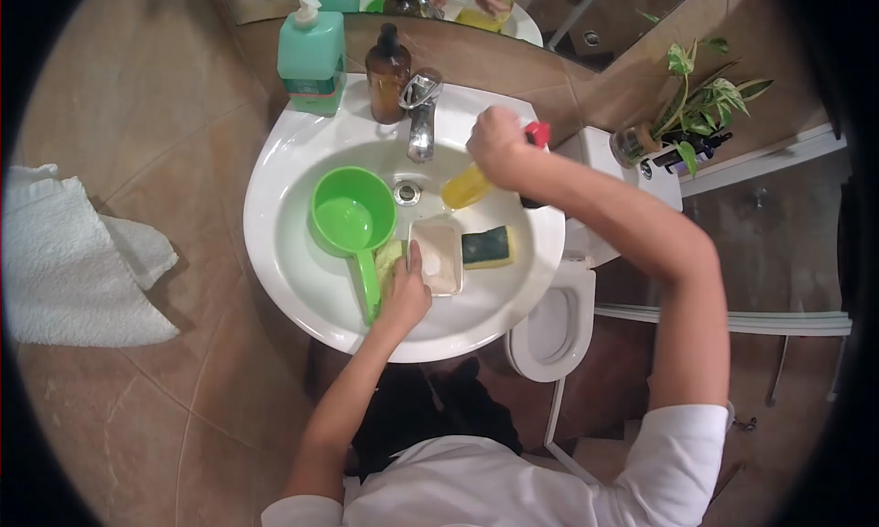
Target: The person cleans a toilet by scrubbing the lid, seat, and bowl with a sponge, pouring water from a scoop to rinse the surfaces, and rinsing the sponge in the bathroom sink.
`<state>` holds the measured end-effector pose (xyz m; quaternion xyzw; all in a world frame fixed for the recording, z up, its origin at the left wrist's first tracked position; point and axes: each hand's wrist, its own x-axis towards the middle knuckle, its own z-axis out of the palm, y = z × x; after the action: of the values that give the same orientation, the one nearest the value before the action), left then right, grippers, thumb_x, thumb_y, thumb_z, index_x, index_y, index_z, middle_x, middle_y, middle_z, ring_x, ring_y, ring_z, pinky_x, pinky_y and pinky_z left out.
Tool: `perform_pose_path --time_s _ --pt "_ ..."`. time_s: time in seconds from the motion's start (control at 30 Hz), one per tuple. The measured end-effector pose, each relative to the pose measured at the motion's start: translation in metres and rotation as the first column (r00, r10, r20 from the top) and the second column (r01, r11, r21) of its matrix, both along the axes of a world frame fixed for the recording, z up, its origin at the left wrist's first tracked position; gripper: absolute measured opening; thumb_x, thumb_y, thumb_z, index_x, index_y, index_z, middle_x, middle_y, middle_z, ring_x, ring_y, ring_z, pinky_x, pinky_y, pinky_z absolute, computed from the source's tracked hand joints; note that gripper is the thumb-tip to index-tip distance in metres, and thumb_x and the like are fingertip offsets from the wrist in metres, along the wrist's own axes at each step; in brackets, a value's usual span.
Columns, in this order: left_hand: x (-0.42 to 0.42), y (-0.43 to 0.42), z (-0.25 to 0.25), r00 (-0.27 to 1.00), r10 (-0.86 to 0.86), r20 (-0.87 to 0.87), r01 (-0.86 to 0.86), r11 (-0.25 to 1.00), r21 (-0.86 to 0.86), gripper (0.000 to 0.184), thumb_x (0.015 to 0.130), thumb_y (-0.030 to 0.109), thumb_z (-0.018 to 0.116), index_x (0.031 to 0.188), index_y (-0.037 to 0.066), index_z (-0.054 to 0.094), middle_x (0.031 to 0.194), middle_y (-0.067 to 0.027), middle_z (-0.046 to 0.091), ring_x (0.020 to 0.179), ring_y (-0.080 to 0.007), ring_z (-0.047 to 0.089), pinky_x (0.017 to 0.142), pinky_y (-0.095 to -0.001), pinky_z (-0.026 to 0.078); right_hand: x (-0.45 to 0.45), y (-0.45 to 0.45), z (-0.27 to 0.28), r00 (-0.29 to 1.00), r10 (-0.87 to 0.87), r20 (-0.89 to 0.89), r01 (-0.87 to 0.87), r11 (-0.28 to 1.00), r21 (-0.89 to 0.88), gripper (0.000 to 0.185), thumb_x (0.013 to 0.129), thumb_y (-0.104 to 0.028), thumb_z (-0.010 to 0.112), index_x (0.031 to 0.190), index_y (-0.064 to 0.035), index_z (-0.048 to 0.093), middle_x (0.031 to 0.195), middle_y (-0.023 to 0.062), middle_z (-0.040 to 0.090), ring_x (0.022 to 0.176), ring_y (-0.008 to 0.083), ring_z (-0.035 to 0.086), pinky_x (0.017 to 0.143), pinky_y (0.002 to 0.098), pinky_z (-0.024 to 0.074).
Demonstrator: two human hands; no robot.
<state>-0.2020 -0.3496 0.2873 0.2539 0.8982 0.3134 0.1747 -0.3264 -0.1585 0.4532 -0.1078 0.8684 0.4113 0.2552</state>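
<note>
In the sink, my left hand (409, 293) grips the left edge of a shallow, white rectangular dish (447, 275), one finger along its rim. A pale patch lies inside the dish. A crumpled yellow-green cloth (389, 255) shows beside these fingers; whether they hold it too I cannot tell. My right hand (497, 147) is closed around a tilted bottle of yellow liquid (465, 188) with a red and white top, above the basin's right side. Left of the dish sits a green long-handled dipper (353, 211). A yellow sponge with a dark green scouring side (486, 247) lies to the right.
The white sink (275, 280) has a chrome faucet (421, 124) at its back. Beside it stand an amber pump bottle (388, 74) and a green pump bottle (311, 60). A toilet (586, 316), a potted plant (691, 106) and a white towel (82, 261) are nearby.
</note>
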Motion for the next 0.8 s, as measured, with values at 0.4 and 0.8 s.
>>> perform_pose_path --time_s 0.4,0.8 --pt "-0.054 0.022 0.052 0.992 0.117 0.046 -0.118 0.993 0.03 0.04 0.084 0.016 0.052 0.121 0.0 0.052 0.103 -0.0225 0.059 0.088 -0.0356 0.06 0.079 -0.0424 0.046 -0.044 0.051 0.02 0.945 -0.109 -0.31 0.167 0.972 0.167 0.011 0.073 -0.014 0.064 0.08 -0.0224 0.067 0.064 -0.0132 0.047 0.049 0.0105 0.039 0.042 0.0283 0.0157" --pt "-0.104 0.041 0.035 0.899 0.306 0.314 -0.417 0.816 0.399 0.027 0.083 0.017 0.059 0.101 -0.002 0.064 0.084 -0.0158 0.066 0.075 -0.023 0.064 0.07 -0.032 0.049 -0.07 0.017 0.029 0.954 0.005 -0.299 0.024 0.995 0.094 0.007 0.074 -0.021 0.064 0.08 -0.0211 0.068 0.067 -0.0115 0.051 0.057 0.0122 0.046 0.043 0.0302 0.022"
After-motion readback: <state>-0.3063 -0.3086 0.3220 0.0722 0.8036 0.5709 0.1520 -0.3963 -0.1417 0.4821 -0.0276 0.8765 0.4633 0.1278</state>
